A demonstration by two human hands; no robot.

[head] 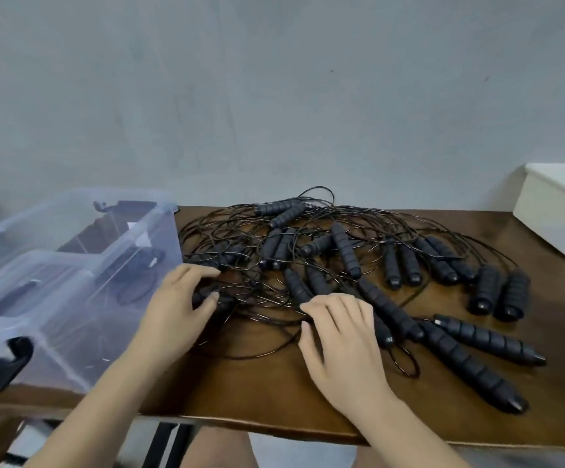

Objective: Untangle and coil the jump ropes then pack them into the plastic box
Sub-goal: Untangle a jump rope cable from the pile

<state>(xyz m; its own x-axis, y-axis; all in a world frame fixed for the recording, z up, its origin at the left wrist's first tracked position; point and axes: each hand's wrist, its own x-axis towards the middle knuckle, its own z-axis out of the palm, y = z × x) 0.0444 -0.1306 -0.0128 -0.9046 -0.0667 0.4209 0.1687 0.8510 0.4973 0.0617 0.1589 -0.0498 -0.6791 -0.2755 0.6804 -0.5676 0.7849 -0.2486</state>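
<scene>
Hands meet at the near edge of a brown wooden table [274, 390]: the left hand [178, 309] curls its fingers round a black ribbed foam handle [223, 300], while the right hand [342, 339] rests loosely spread fingers on the tangled black jump ropes [257, 251]. Nearly all remain knotted and uncoiled. Beside them, the clear plastic box [71, 261] shows dark shapes, perhaps one packed rope; its wall blurs them.
</scene>
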